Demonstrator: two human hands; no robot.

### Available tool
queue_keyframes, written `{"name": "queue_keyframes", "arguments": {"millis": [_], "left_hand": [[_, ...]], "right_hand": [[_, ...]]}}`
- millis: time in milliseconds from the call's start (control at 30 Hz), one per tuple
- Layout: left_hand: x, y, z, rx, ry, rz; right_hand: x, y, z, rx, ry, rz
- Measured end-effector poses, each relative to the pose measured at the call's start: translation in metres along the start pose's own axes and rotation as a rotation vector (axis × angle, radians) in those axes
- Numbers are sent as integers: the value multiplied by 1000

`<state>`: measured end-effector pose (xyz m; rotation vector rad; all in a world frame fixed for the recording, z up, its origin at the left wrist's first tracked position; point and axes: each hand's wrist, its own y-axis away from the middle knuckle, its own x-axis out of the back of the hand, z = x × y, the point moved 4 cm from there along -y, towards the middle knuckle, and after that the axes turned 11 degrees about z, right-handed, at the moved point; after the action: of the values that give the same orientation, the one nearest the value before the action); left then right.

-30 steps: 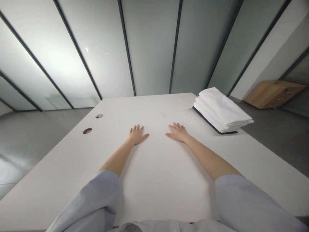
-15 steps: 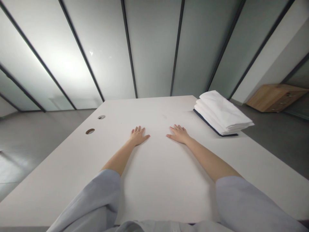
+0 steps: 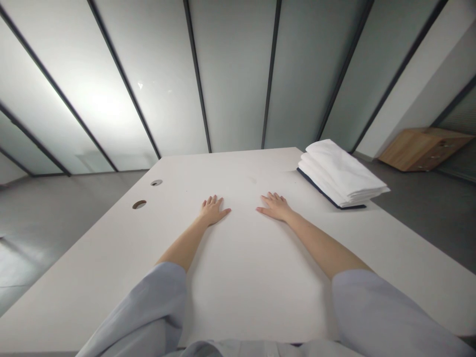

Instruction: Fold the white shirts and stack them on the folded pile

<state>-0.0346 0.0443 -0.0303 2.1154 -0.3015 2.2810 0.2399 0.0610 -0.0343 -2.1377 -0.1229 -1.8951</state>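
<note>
Palm down on the white table [image 3: 238,277], my left hand [image 3: 213,210] lies flat with its fingers spread and thumb pointing right. My right hand [image 3: 275,206] rests the same way a short distance to the right, its thumb turned toward the left hand. Neither hand holds anything. Beyond my right hand, toward the table's right edge, sits a stack of folded white cloths [image 3: 342,173]. A dark navy layer [image 3: 322,191] shows beneath the stack.
Two round holes pierce the tabletop at the left, the nearer hole [image 3: 139,204] with a brown rim. Frosted glass panels [image 3: 234,74] with dark frames stand behind the table. On the floor at the right is a wooden cabinet [image 3: 405,148].
Both hands stay in place on the table. Only the camera view has tilted very slightly.
</note>
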Motion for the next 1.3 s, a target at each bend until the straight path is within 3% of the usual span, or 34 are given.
{"name": "queue_keyframes", "arguments": {"millis": [1000, 1300], "left_hand": [[-6, -3, -3, -13, -28, 10], [3, 3, 11, -2, -93, -3]], "right_hand": [[2, 0, -1, -3, -5, 6], [1, -2, 1, -17, 2, 65]]}}
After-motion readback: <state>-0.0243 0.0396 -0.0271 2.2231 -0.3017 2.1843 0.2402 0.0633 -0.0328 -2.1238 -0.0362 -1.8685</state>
